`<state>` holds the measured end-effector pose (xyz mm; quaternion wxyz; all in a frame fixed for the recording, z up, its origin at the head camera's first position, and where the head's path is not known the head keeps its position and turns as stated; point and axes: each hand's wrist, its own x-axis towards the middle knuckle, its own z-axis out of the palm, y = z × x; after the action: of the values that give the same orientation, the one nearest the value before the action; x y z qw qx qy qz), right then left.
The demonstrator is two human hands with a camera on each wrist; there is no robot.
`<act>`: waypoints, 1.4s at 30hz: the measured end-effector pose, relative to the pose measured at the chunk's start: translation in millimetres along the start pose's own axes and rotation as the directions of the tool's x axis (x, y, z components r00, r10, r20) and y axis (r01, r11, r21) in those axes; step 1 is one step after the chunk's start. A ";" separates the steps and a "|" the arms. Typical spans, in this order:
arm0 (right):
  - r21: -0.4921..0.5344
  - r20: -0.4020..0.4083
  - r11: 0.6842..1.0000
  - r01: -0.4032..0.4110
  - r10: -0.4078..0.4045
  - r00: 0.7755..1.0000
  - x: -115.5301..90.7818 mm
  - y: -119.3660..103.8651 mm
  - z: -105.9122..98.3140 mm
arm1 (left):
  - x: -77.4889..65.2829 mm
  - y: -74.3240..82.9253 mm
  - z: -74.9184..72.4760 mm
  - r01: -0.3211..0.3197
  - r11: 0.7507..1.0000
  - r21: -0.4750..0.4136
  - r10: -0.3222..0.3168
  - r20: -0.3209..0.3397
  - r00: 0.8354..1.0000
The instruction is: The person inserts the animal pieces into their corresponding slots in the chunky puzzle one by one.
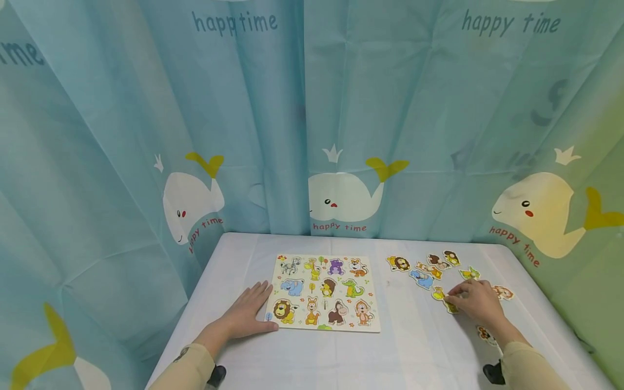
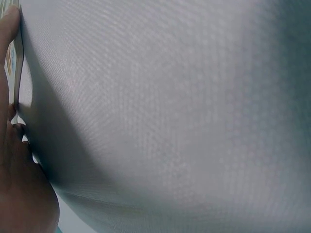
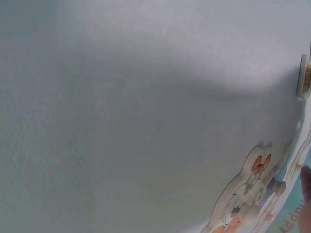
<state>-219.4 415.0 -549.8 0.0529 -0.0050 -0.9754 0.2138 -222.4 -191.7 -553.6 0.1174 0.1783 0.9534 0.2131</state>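
The animal puzzle board (image 1: 317, 290) lies flat on the table. My left hand (image 1: 247, 311) rests at its left edge, fingers extended and thumb by the lower left corner; the left wrist view shows this hand (image 2: 24, 194) beside the board's edge. To the right, my right hand (image 1: 473, 300) pinches a yellow puzzle piece (image 1: 439, 293), apparently the giraffe, low over the table; the fingers partly hide it. Around that hand lie a green crocodile piece (image 1: 470, 273), a monkey piece (image 1: 502, 293) and a tiger piece (image 1: 485, 334). A knobbed piece (image 3: 235, 204) shows in the right wrist view.
Between board and right hand lie a lion piece (image 1: 398, 264), an elephant piece (image 1: 421, 279), a kangaroo piece (image 1: 430, 270), a brown gorilla piece (image 1: 439, 262) and a hedgehog piece (image 1: 451, 258). A blue whale-print curtain (image 1: 273, 119) hangs behind the white table (image 1: 370, 360).
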 end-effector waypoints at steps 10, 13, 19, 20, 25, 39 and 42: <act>0.046 0.026 0.999 -0.002 0.001 1.000 -2.0 0.7 0.7 | -0.6 0.8 -1.1 -0.003 1.000 -0.002 0.003 -0.001 1.000; 0.058 0.031 0.998 0.003 -0.004 1.000 -2.1 1.1 0.6 | -0.5 0.6 -1.1 -0.007 1.000 0.002 0.007 -0.002 1.000; 0.061 0.041 0.998 -0.006 0.003 0.999 -3.4 -0.8 -1.2 | -0.6 0.7 -2.0 -0.015 1.000 0.002 0.015 -0.002 1.000; 0.061 0.040 0.998 -0.005 0.002 0.999 -3.6 -0.8 -1.2 | -0.6 0.6 -1.9 -0.016 1.000 0.001 0.016 -0.002 1.000; 0.053 0.025 0.999 0.008 -0.009 1.000 -4.1 -0.3 0.3 | -0.6 0.2 -2.1 -0.010 1.000 0.001 0.010 0.003 1.000; 0.060 -0.002 0.998 -0.007 0.007 1.000 -3.9 2.4 4.6 | 3.2 -3.5 1.6 0.016 1.000 0.010 -0.016 0.010 1.000; 0.054 -0.011 0.998 0.012 -0.011 1.000 -4.4 3.7 6.1 | 2.9 -3.9 1.6 0.016 1.000 0.013 -0.016 0.012 1.000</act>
<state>-215.7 415.7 -557.3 0.0596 0.0008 -0.9690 0.2396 -225.7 -193.2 -557.1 0.1237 0.1725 0.9554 0.2051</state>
